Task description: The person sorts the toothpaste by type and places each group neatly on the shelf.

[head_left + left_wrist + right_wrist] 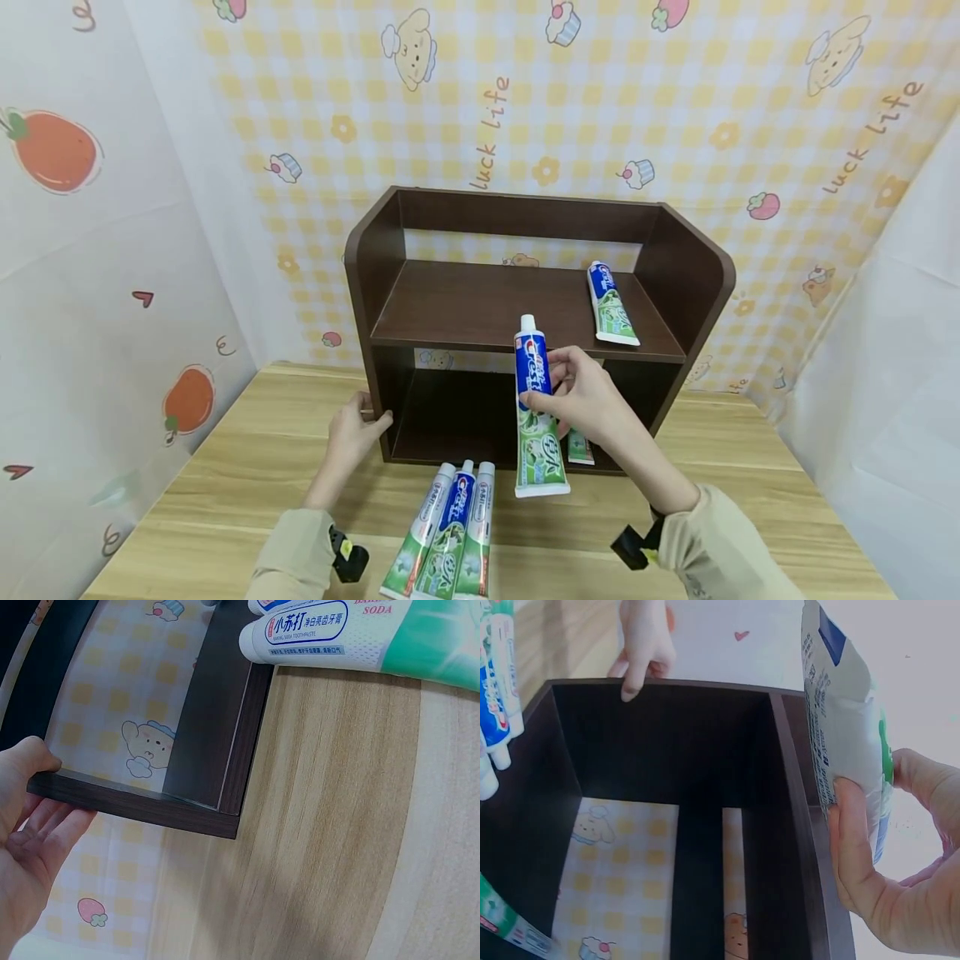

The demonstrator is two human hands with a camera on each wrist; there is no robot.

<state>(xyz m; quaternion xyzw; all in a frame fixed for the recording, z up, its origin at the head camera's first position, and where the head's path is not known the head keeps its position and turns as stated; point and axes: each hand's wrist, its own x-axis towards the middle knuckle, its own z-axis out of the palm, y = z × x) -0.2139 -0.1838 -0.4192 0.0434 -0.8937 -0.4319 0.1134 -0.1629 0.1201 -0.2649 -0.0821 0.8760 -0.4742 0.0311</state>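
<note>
My right hand [588, 396] holds a blue and green Crest toothpaste tube [542, 450] upright in front of the shelf, cap up. In the right wrist view, thumb and fingers pinch the tube [847, 727] from both sides, its printed white back showing. My left hand [352, 433] grips the left side panel of the dark brown two-tier shelf [465, 304], thumb on the inner side and fingers outside, as the left wrist view confirms. Another Crest tube [611, 304] lies on the upper tier at the right. A green and white tube [580, 447] lies in the lower tier, partly behind my right hand.
Three toothpaste tubes lie side by side on the wooden table [300, 467] before the shelf: a blue Crest tube [450, 533] between two white and green baking soda tubes, one on the left [420, 525]. A checked cloth [300, 125] hangs behind the shelf.
</note>
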